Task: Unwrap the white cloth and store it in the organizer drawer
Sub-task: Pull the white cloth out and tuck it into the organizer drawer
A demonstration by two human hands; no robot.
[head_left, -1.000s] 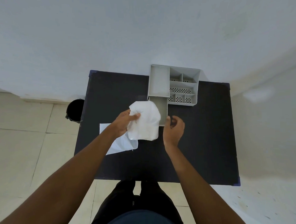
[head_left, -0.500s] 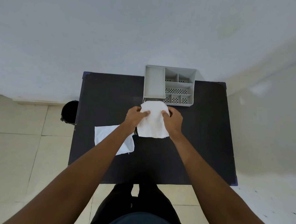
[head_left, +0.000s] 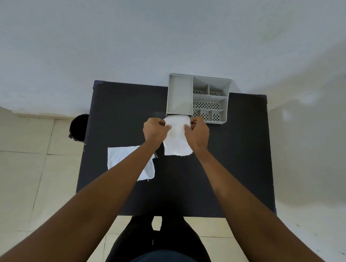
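Now your left hand (head_left: 155, 130) and right hand (head_left: 197, 133) both pinch the crumpled white cloth (head_left: 177, 138) just near the grey plastic compartment organizer (head_left: 199, 98).

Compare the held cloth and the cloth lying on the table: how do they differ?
The held cloth is gripped by the left hand and right hand; the table cloth lies untouched. The held cloth sits at the organizer; the table cloth lies nearer the table's left edge, partly hidden by the left forearm. Both are white.
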